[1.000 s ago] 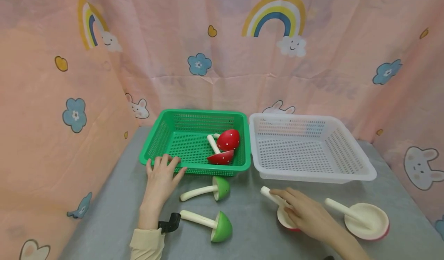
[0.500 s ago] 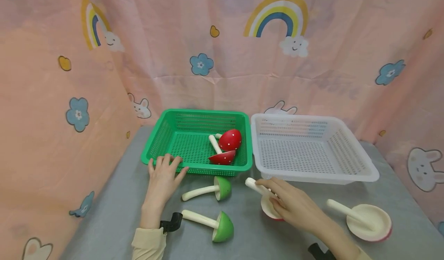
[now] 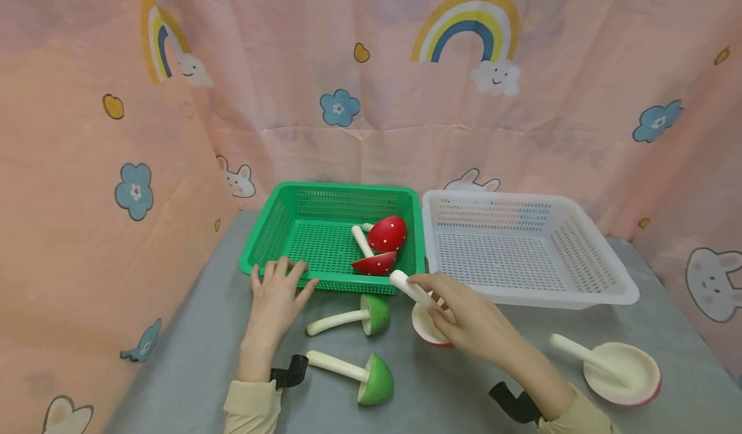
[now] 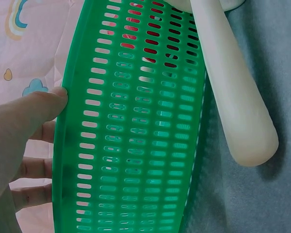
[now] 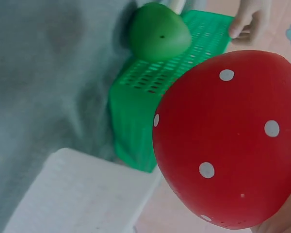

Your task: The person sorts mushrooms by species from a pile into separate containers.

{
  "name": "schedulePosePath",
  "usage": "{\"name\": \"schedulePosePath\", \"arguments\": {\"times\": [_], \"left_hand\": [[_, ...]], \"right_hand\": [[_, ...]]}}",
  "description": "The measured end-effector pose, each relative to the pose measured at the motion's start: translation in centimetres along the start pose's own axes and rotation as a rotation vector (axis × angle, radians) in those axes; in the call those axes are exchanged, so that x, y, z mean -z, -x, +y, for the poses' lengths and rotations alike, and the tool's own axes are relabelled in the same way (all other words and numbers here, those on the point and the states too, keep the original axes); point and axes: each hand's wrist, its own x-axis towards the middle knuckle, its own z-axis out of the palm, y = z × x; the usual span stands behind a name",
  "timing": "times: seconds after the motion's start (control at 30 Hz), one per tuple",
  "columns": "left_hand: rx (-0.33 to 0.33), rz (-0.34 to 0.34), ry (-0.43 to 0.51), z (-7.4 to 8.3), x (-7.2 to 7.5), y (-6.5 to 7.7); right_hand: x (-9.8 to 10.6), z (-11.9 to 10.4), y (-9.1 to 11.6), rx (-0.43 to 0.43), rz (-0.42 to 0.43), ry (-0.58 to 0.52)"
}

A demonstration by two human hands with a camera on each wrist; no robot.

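Observation:
My right hand holds a toy mushroom by its white stem, in front of the gap between two baskets. Its red, white-dotted cap hangs below the fingers and fills much of the right wrist view. My left hand grips the front rim of the green basket, fingers hooked over the edge in the left wrist view. Inside that basket, two red mushrooms lie at the right. Just before it are two green-capped mushrooms, one nearer the basket and one closer to me.
A white basket stands right beside the green one. Another red mushroom rests cap down, stem leaning left, on the grey cloth at the right. A pink patterned curtain hangs behind and at the sides.
My right hand has carried the red mushroom left and away from me, toward the green basket's right front corner. The left hand has kept its place on the rim.

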Motion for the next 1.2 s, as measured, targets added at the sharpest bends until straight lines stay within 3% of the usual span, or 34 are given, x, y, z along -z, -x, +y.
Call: {"name": "schedulePosePath", "arguments": {"times": [0.63, 0.93, 1.2], "left_hand": [[-0.017, 0.011, -0.001, 0.1, -0.2, -0.2], [-0.001, -0.006, 0.008, -0.1, -0.1, 0.0], [-0.002, -0.011, 0.013, 0.0, 0.0, 0.0]], "right_hand": [[-0.4, -2.4, -8.0, 0.055, 0.042, -0.308], [-2.7, -2.8, -11.8, 0.072, 0.073, -0.408], [-5.0, -3.1, -14.8, 0.009, 0.099, -0.429]]}}
